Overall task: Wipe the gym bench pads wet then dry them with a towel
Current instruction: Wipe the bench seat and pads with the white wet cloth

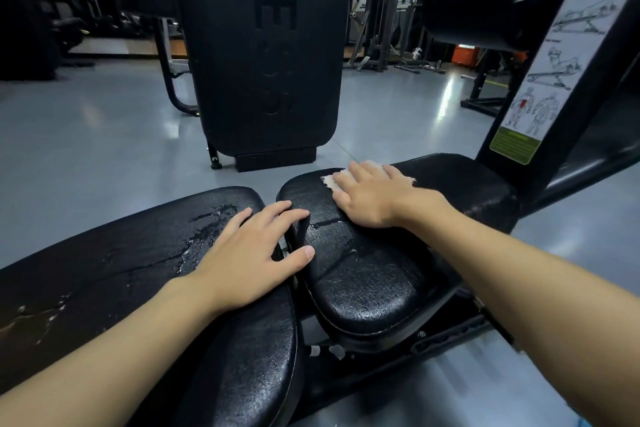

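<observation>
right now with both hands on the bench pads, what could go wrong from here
1. The left hand rests bare on the long black textured back pad beside pooled water streaks; leaning on it, it could slip.
2. Its fingers and thumb bridge the gap to the black rounded seat pad; a shifting pad might pinch them.
3. The small white cloth under the flat right hand may smear water rather than lift it.

Head-worn wide-angle view, forward and down, seemingly close over bench pads [363, 288].
</observation>
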Available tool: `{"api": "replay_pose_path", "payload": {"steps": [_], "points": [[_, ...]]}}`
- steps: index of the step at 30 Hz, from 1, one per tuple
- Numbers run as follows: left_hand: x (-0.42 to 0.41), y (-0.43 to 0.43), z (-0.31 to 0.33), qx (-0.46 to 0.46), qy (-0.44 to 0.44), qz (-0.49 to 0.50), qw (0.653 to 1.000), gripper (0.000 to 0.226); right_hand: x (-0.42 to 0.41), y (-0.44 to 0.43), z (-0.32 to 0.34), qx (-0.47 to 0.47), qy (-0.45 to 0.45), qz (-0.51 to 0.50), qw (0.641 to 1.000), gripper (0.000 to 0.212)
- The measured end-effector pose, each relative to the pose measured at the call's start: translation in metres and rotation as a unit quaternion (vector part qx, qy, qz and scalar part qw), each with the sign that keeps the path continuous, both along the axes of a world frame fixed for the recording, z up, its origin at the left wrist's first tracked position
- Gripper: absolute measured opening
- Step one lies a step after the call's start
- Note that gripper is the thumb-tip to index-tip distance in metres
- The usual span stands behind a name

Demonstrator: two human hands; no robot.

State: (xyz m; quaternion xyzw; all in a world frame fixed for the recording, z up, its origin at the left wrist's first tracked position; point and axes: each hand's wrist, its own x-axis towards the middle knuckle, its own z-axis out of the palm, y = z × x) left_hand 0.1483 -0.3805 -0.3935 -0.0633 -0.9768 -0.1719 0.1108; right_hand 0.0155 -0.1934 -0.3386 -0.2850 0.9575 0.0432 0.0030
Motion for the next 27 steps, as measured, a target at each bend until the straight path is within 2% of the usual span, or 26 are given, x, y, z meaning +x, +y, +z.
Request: {"api": "replay_pose_path", "payload": {"steps": [2, 5, 7, 9, 12, 17, 21, 27], "points": [[0.001, 0.000, 0.000, -0.002, -0.004, -0.002, 1.000, 0.069, 0.032, 0.017, -0.004, -0.013, 0.028, 0.021, 0.999, 0.055], [0.002, 0.000, 0.000, -0.005, -0.003, -0.002, 1.000, 0.070, 0.085, 0.049, -0.012, -0.020, 0.059, 0.038, 0.997, 0.071], [0.002, 0.001, 0.000, -0.006, -0.003, -0.003, 1.000, 0.072, 0.116, 0.068, -0.022, -0.022, 0.079, 0.050, 0.995, 0.070], [0.004, 0.002, 0.000, -0.004, 0.003, -0.001, 1.000, 0.072, 0.140, 0.080, -0.022, -0.021, 0.079, 0.054, 0.995, 0.063], [0.005, 0.003, -0.001, -0.005, 0.034, 0.018, 0.999, 0.074, 0.149, 0.088, -0.018, -0.031, 0.030, 0.043, 0.998, 0.073], [0.006, 0.003, 0.000, -0.005, 0.043, 0.023, 0.999, 0.076, 0.125, 0.069, -0.011, -0.006, 0.036, 0.034, 0.999, 0.079], [0.004, 0.002, -0.003, -0.009, 0.045, 0.022, 0.999, 0.074, 0.074, 0.033, -0.009, 0.006, 0.024, 0.022, 0.999, 0.059], [0.002, 0.002, -0.004, -0.006, 0.060, 0.018, 0.998, 0.070, -0.009, -0.034, -0.008, 0.005, -0.013, 0.008, 1.000, 0.053]]}}
